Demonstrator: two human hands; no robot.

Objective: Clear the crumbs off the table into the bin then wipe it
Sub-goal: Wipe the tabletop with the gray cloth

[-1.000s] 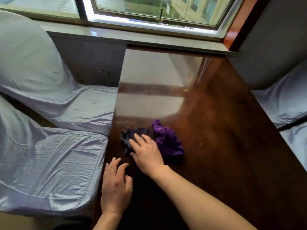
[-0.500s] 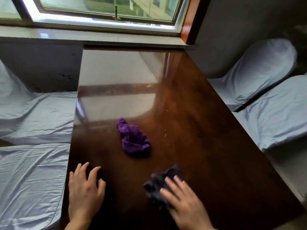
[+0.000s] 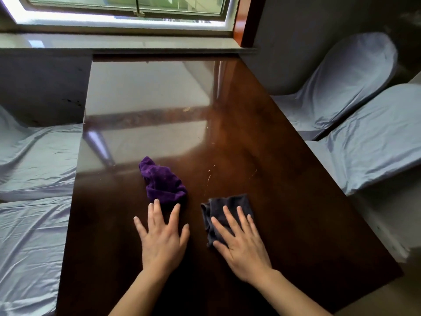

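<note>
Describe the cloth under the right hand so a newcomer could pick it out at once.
Start at the long dark wooden table running out from the window. At its near end two cloths lie side by side. The dark grey cloth is the one to the right, spread flat under the right hand. The purple cloth is bunched up, with the left hand just touching it.

The right hand (image 3: 242, 241) lies flat on a cloth (image 3: 224, 213) on the table (image 3: 284, 201). Just left of it the left hand (image 3: 163, 238) rests on the tabletop, fingertips touching a second, bunched cloth (image 3: 163, 181) beyond. Crumbs (image 3: 209, 176) lie beyond the pressed cloth.
</note>
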